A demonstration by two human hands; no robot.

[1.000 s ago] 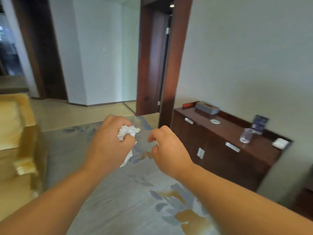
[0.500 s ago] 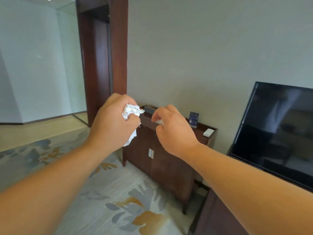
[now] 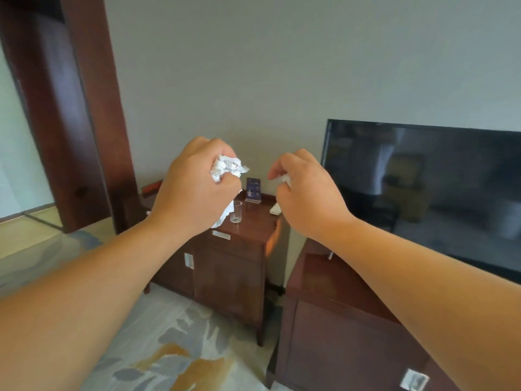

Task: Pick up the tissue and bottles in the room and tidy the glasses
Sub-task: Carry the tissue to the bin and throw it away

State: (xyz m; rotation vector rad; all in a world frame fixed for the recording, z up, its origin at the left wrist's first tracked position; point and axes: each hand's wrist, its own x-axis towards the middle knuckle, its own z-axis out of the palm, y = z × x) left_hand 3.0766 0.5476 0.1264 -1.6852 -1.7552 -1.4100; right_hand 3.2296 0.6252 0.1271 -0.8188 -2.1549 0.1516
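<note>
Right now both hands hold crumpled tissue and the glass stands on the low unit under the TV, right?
Not quite: the head view shows the glass on the taller cabinet beside the TV. The left hand and right hand do each grip crumpled tissue.

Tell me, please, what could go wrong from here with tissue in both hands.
A tail of crumpled tissue hangs below the left hand; it could slip free.
The right hand pinches only a small scrap, easily dropped.
With both hands occupied, reaching for the glass on the cabinet may tip it.
</note>
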